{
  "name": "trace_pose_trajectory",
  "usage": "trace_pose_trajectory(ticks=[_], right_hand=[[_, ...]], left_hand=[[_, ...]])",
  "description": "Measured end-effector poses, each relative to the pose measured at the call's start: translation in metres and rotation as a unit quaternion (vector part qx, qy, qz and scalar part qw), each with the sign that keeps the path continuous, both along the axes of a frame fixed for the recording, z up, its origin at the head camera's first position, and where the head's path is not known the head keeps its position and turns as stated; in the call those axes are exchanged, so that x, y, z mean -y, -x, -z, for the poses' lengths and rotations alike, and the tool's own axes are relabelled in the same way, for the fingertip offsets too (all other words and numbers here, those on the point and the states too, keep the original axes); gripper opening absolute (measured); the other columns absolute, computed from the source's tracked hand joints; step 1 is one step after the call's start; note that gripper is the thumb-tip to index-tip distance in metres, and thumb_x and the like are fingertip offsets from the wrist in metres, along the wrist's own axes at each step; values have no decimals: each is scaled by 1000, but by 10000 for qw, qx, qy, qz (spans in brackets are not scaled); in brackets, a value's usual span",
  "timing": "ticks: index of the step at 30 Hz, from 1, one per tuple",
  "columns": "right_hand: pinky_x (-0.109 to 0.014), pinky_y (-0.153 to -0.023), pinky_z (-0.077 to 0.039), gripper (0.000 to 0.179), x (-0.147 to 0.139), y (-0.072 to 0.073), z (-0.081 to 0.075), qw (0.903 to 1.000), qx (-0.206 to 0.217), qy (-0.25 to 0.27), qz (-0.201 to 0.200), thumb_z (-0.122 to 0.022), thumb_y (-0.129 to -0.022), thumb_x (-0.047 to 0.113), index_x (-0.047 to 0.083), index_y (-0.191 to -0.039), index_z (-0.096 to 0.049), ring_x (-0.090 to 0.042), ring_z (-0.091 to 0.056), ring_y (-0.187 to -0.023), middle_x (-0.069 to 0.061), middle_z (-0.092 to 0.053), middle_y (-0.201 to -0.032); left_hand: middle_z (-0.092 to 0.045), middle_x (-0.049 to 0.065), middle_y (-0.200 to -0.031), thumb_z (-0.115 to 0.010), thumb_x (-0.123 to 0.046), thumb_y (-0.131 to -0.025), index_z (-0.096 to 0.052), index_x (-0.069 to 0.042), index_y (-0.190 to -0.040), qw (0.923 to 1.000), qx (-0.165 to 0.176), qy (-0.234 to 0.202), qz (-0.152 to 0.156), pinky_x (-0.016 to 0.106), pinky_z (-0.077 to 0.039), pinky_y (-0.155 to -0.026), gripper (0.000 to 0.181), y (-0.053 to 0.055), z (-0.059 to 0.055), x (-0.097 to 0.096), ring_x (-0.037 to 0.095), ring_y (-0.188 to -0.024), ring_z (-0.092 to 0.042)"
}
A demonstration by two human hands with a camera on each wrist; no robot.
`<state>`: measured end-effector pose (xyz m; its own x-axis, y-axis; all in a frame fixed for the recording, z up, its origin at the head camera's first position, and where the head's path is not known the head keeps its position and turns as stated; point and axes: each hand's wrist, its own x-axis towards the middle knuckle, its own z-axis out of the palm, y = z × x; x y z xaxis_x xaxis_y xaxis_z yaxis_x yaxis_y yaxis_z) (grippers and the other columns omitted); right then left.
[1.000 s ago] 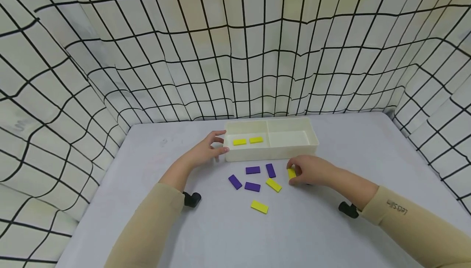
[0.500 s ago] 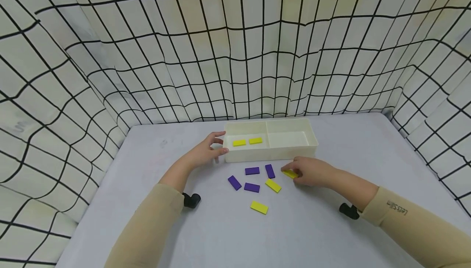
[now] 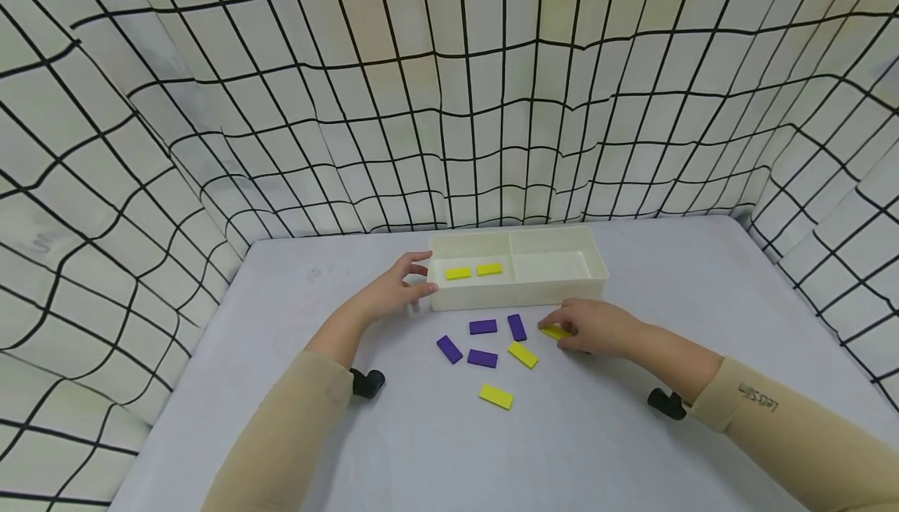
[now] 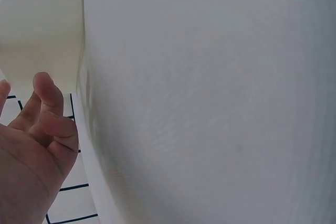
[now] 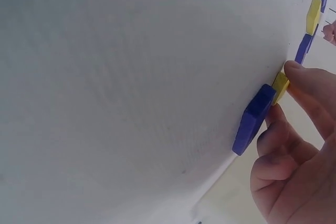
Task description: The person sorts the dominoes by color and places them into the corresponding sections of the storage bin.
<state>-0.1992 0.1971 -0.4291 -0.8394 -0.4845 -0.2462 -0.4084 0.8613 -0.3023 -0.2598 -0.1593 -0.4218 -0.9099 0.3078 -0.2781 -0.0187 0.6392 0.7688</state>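
Note:
My right hand (image 3: 600,328) pinches a yellow block (image 5: 281,85) between thumb and fingers, low over the table just in front of the white two-part box (image 3: 520,295). In the right wrist view a purple block (image 5: 253,121) is right by those fingers; the hand hides it in the head view. My left hand (image 3: 389,292) is at the box's left end, thumb and forefinger at its corners and the other fingers bent. Two yellow blocks (image 3: 458,273) lie in the box's left compartment; the right one holds nothing.
Several purple blocks (image 3: 482,358) and two yellow blocks (image 3: 523,354) lie loose on the white-covered table (image 3: 562,449) in front of the box. A black net (image 3: 492,106) over white sheeting rises behind the table and along both sides.
Over the last second my right hand has turned the yellow block from pointing away to a slant and moved it slightly left. My left hand and the box have stayed put.

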Motion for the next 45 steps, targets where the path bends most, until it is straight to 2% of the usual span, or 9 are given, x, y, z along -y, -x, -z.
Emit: trace_pose_trajectory(ticks=[8,13,20,29,34,38,45], right_hand=[[-29,-71,-45,34,-2,-3,-4,9999,-1,111,-30,-75,-88,17,25,-121,-73,-12,-50,-78,10,-56,-85],[-28,-69,-45,32,-5,-3,-6,9999,-22,148,44,-74,-89,17,25,-120,-73,-12,-50,-77,10,-57,-86],[-29,-71,-48,32,-8,-1,-13,9996,0,215,172,-74,-89,20,27,-121,-72,-12,-53,-83,9,-61,-96],[-29,-71,-47,31,-16,4,-26,9984,-153,498,-214,-73,-90,16,29,-118,-72,-14,-54,-84,10,-64,-102],[-30,-72,-47,30,-14,10,-37,9969,-97,682,-383,-74,-90,16,27,-117,-72,-17,-55,-84,10,-64,-100],[-30,-70,-47,32,-10,17,-49,9967,-66,734,-346,-75,-89,17,25,-120,-71,-16,-53,-83,9,-63,-98],[-31,-71,-47,34,4,32,-68,9953,-241,851,-392,-76,-89,16,25,-121,-71,-18,-53,-84,7,-64,-99]], left_hand=[[-41,7,-149,-64,-40,-97,-21,-34,-156,10000,-45,16,84,43,-42,-87,73,0,1,-1,23,-90,-61],[-41,6,-148,-64,-42,-96,-21,-36,-155,10000,22,-23,72,42,-41,-86,74,0,2,-3,23,-91,-60],[-41,5,-148,-64,-41,-96,-21,-38,-155,10000,32,-67,41,43,-41,-87,73,0,4,-4,23,-91,-61],[-40,4,-148,-64,-41,-96,-20,-40,-154,10000,58,-59,10,42,-42,-84,72,0,4,-5,24,-91,-61],[-41,4,-149,-64,-41,-96,-21,-40,-154,10000,47,-3,-9,43,-42,-86,72,-1,2,-5,24,-92,-61],[-41,4,-149,-64,-43,-96,-21,-40,-154,10000,42,53,-17,42,-43,-85,73,-1,2,-5,24,-92,-61],[-41,3,-149,-63,-44,-96,-20,-39,-154,10000,-7,44,-24,41,-43,-84,73,0,1,-2,23,-91,-61]])
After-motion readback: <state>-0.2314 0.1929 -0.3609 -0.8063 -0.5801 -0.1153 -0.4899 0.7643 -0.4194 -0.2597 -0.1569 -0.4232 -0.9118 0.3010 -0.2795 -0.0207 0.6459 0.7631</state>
